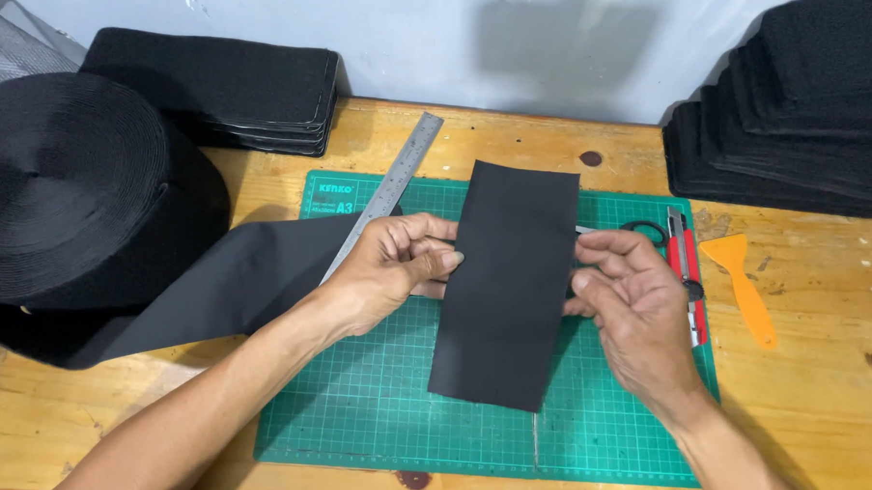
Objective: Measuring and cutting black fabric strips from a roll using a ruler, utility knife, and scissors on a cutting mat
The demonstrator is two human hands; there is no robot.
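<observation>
A cut rectangle of black fabric (pixel 507 286) is held upright-lengthwise above a green cutting mat (pixel 392 408). My left hand (pixel 392 268) pinches its left edge with thumb and fingers. On the opposite edge, my right hand (pixel 628 290) grips it at about the same height. A wide black strip (pixel 232 281) runs from a big roll of black webbing (pixel 71 184) at the left onto the mat, under my left hand. A steel ruler (pixel 388 190) lies diagonally across the strip and the mat's top left corner.
A red utility knife (pixel 684 273) and black-handled scissors (pixel 649 229) lie at the mat's right edge, partly behind my right hand. An orange scraper (pixel 744 285) rests on the wooden table (pixel 818 384). Stacks of black cut pieces stand at back left (pixel 219 88) and back right (pixel 798 122).
</observation>
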